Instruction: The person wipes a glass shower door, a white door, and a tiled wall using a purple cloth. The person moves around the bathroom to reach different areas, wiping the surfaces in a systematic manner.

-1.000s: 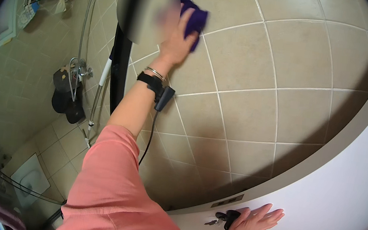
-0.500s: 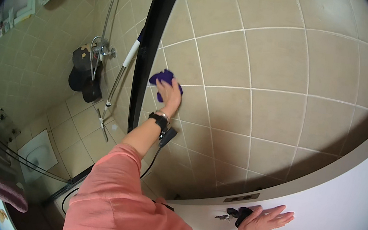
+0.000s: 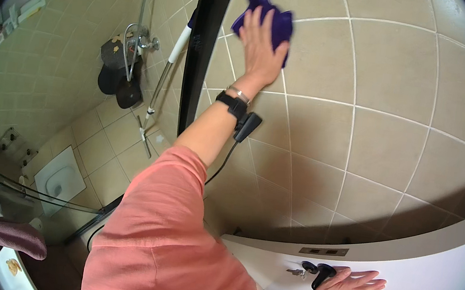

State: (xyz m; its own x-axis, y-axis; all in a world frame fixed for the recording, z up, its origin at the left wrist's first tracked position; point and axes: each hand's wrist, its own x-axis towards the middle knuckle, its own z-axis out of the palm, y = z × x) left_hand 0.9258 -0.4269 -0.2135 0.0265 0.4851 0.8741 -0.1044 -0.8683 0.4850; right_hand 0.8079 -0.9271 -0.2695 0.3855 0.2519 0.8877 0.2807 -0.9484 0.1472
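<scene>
Against the beige tiled wall [image 3: 326,57], my left hand [image 3: 262,55] presses a crumpled purple cloth [image 3: 282,25]. Its fingers lie over the cloth, with the thumb at the cloth's right edge. Lower right, my right hand [image 3: 349,286] is open beside the black door handle [image 3: 322,276] of a white door [image 3: 410,268]; its fingers stretch out to the right and the heel of the hand appears to touch the handle. Keys [image 3: 296,272] hang from the lock next to the handle. Both wrists wear black straps, and a small black device [image 3: 248,126] with a cable is at the left wrist.
A black upright frame [image 3: 199,52] stands left of my left arm. Beyond it are a squeegee pole [image 3: 166,77], a shower hose and tap [image 3: 150,44], hanging dark caps [image 3: 115,79] and a squat toilet [image 3: 59,181]. A mauve towel [image 3: 9,235] hangs at lower left.
My left hand has slid the purple cloth up and to the right across the tiles. My right hand stays by the door handle while the whole view has shifted slightly.
</scene>
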